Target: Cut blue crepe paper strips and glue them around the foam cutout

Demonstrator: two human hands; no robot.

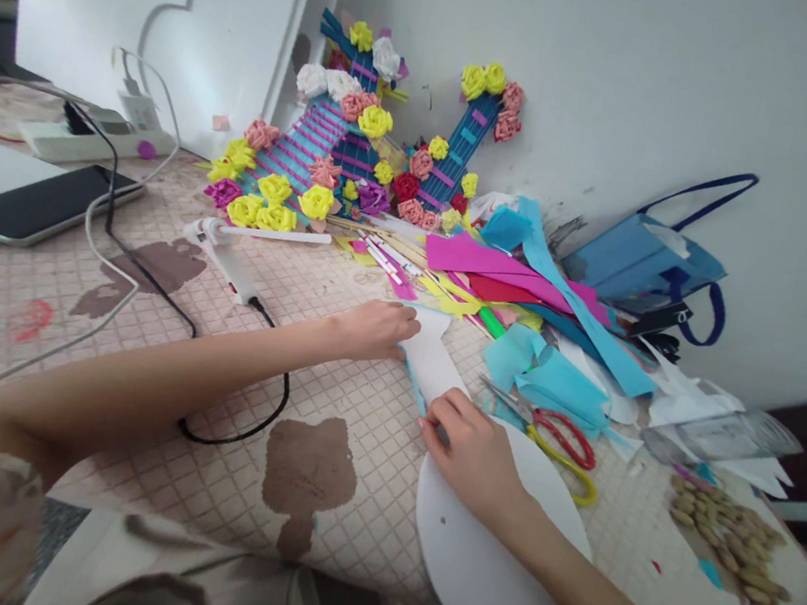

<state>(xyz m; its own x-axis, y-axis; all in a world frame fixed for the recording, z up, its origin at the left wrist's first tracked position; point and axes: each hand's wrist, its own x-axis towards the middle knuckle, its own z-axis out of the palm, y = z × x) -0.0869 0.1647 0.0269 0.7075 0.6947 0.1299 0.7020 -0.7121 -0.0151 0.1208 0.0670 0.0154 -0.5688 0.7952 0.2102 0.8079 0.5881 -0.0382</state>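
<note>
A white paper strip [434, 363] with a light blue edge lies slanted between my hands. My left hand [373, 331] pinches its far left side with curled fingers. My right hand [476, 455] grips the near end, its thumb and fingers closed on the paper. Under my right hand and forearm is a white round board [484, 577], partly hidden by them. Scissors [557, 437] with red and yellow handles lie just right of the strip, beside crumpled light blue paper [558, 381].
A glue gun [228, 261] with a black cable lies left of my hands. Paper-flower decorations [320, 149] stand at the back. Coloured paper strips [515, 269], a blue bag [653, 259], a clear bottle [721, 436] and peanuts [732, 539] sit rightward; a tablet [39, 203] lies left.
</note>
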